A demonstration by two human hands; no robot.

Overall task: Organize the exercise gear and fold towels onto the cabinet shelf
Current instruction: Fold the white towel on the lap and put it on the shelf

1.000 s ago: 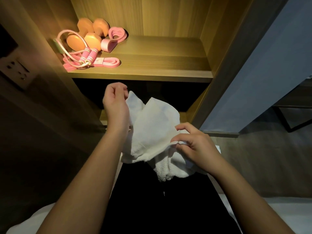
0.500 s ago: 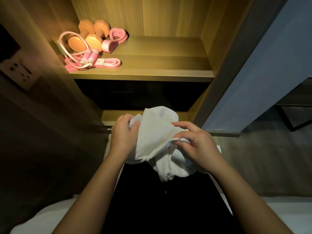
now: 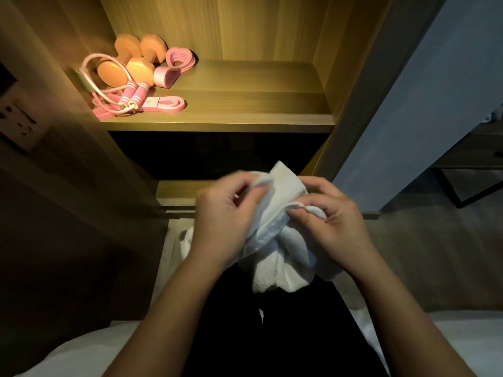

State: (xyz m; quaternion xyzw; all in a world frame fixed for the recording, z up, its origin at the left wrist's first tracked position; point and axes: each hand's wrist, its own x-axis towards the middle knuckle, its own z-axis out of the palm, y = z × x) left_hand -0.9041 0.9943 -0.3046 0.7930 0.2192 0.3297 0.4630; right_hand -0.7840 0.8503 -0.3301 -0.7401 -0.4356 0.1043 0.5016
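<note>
The cabinet shelf (image 3: 258,104) already holds dumbbells (image 3: 137,70) and jump rope (image 3: 134,95) at ten o'clock; left hand (image 3: 223,221) and right hand (image 3: 337,225) pinch an unfolded towel (image 3: 283,258).

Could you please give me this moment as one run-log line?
left hand, right hand: gripping white terry towel | orange dumbbells, pink skipping rope: on lit wooden shelf

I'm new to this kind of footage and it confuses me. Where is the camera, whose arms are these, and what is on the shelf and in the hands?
There is no machine: a person wears a wide-angle camera on the head, so you look forward and down along their arms. The left hand and right hand each pinch a white towel, bunched, not yet folded. Above, the lit cabinet shelf holds orange dumbbells, a pink jump rope and pink bands at its left end.
</note>
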